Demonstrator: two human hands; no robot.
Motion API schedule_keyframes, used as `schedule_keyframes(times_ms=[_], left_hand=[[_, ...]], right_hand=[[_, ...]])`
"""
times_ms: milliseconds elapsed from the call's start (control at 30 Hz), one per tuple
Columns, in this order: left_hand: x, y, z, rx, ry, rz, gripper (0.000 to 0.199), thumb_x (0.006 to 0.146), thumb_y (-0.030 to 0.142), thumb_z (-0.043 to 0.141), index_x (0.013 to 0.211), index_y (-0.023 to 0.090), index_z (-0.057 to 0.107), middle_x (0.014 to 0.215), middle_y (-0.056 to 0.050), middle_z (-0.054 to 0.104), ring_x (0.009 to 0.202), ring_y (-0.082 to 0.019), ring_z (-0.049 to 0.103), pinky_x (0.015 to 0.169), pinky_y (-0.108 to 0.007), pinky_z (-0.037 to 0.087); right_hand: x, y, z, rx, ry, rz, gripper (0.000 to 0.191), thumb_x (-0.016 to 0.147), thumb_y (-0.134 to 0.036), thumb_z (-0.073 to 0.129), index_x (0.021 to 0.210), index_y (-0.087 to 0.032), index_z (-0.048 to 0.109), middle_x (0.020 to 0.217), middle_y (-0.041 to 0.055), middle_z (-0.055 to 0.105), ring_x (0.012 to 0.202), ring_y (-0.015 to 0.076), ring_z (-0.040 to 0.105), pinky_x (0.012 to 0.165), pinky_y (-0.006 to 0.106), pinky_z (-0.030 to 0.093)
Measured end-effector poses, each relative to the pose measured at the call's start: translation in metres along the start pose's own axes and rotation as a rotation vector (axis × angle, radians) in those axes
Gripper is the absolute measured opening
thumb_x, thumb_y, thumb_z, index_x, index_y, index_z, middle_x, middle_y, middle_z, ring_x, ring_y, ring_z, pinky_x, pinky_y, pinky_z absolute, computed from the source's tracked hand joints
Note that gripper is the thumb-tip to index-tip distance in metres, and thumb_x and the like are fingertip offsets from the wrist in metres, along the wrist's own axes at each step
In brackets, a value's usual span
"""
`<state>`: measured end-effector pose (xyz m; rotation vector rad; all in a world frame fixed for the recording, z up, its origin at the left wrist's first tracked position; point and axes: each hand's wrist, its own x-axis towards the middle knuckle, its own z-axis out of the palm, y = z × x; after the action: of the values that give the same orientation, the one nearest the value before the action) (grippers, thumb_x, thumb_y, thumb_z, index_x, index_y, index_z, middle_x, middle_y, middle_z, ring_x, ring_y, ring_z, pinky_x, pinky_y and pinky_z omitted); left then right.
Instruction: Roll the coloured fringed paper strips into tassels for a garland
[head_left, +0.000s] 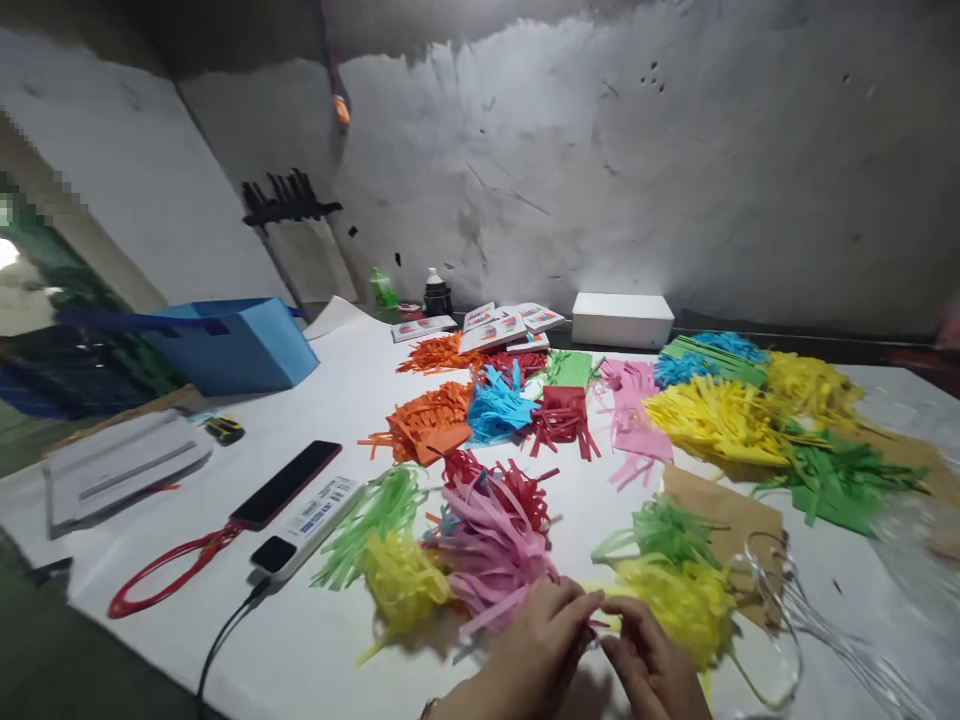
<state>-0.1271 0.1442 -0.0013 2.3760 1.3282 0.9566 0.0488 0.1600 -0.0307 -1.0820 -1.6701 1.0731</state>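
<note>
At the bottom centre, my left hand [536, 645] is closed, its thumb and fingers pressed together beside a pink fringed paper tassel [499, 540]. My right hand [649, 655] is close to its right, fingers bent and closed, the fingertips of both hands nearly meeting. A small reddish piece shows between them, too small to name. Yellow fringed paper [675, 605] lies just beyond my right hand, with a green tassel [671, 530] behind it. Left of the pink tassel are a yellow tassel [405, 585] and light green fringe [375, 520].
Orange [427, 420], blue [501, 405] and red [562, 415] tassels lie farther back. A white box [622, 320] stands by the wall. At left are a blue bin [240, 345], a phone [289, 485], a power bank [307, 525] and papers [127, 470]. White strings [810, 620] lie at right.
</note>
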Motion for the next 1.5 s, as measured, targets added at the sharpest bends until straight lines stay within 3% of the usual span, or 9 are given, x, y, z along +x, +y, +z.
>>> schedule_keyframes(times_ms=[133,267,433,500,600,733,900,1200,1500], left_hand=[[0.001,-0.004,0.001,0.09,-0.157,-0.074,0.019,0.096,0.017,0.056,0.112,0.02,0.065,0.1,-0.009,0.071,0.091,-0.023,0.061,0.08,-0.034,0.047],[-0.001,-0.034,-0.039,0.273,-0.217,-0.248,0.023,0.081,0.005,0.064,0.098,0.02,0.071,0.103,-0.009,0.073,0.097,-0.03,0.062,0.085,-0.044,0.046],[-0.012,-0.03,-0.079,0.336,0.082,-0.317,0.043,0.082,0.007,0.053,0.122,0.018,0.064,0.129,-0.017,0.06,0.119,-0.036,0.053,0.096,-0.052,0.043],[-0.007,-0.006,-0.072,0.187,0.143,-0.222,0.045,0.088,0.012,0.051,0.131,0.024,0.057,0.134,-0.013,0.057,0.125,-0.031,0.05,0.103,-0.047,0.041],[0.01,0.026,-0.04,-0.149,-0.018,-0.135,0.029,0.094,0.022,0.053,0.121,0.022,0.063,0.115,-0.012,0.067,0.108,-0.027,0.058,0.095,-0.04,0.045],[0.026,0.029,0.005,-0.757,-0.057,-0.424,0.029,0.098,0.038,0.052,0.086,0.016,0.067,0.072,-0.004,0.061,0.067,-0.016,0.053,0.065,-0.028,0.044],[0.021,0.006,0.032,-1.475,0.039,-0.716,0.04,0.084,0.049,0.075,0.104,0.016,0.064,0.06,0.004,0.056,0.048,-0.007,0.044,0.05,-0.018,0.038],[0.012,-0.006,0.047,-1.622,0.069,-0.698,0.037,0.083,0.043,0.078,0.099,0.02,0.054,0.058,0.006,0.064,0.04,-0.007,0.051,0.044,-0.016,0.047],[0.012,-0.011,0.047,-1.622,0.017,-0.688,0.036,0.085,0.042,0.077,0.101,0.02,0.054,0.061,0.005,0.065,0.04,-0.007,0.054,0.042,-0.015,0.05]], right_hand=[[0.0,-0.015,-0.007,0.025,0.005,-0.096,0.037,0.099,-0.049,0.049,0.086,-0.022,0.07,0.075,0.0032,0.068,0.07,0.018,0.063,0.068,0.025,0.047],[0.004,-0.022,-0.026,0.044,0.166,-0.002,0.031,0.096,-0.047,0.055,0.087,-0.021,0.07,0.074,0.0019,0.065,0.067,0.0168,0.059,0.061,0.024,0.045],[0.01,-0.027,-0.038,0.03,0.199,-0.024,0.033,0.094,-0.048,0.058,0.08,-0.02,0.07,0.069,0.0016,0.063,0.062,0.0164,0.056,0.057,0.024,0.044],[0.009,-0.029,-0.036,0.031,0.124,-0.027,0.034,0.094,-0.048,0.058,0.076,-0.02,0.069,0.066,0.0011,0.061,0.062,0.0166,0.056,0.058,0.025,0.045],[0.007,-0.032,-0.033,0.061,0.007,-0.025,0.036,0.095,-0.05,0.055,0.076,-0.02,0.066,0.068,0.0017,0.061,0.065,0.017,0.058,0.061,0.025,0.046],[0.008,-0.032,-0.031,0.112,-0.031,0.133,0.039,0.099,-0.054,0.045,0.102,-0.02,0.064,0.074,0.0009,0.061,0.065,0.0155,0.056,0.061,0.025,0.045],[0.009,-0.03,-0.032,-0.005,-0.172,0.179,0.046,0.103,-0.052,0.032,0.117,-0.018,0.061,0.07,-0.0005,0.06,0.058,0.0149,0.055,0.058,0.025,0.043],[0.011,-0.032,-0.033,-0.121,-0.279,0.093,0.035,0.105,-0.042,0.032,0.088,-0.023,0.056,0.06,-0.0032,0.061,0.054,0.0149,0.06,0.061,0.025,0.043],[0.013,-0.036,-0.033,-0.432,-0.253,0.066,0.033,0.101,-0.031,0.031,0.085,-0.024,0.059,0.074,0.0029,0.071,0.067,0.0209,0.067,0.06,0.029,0.037]])
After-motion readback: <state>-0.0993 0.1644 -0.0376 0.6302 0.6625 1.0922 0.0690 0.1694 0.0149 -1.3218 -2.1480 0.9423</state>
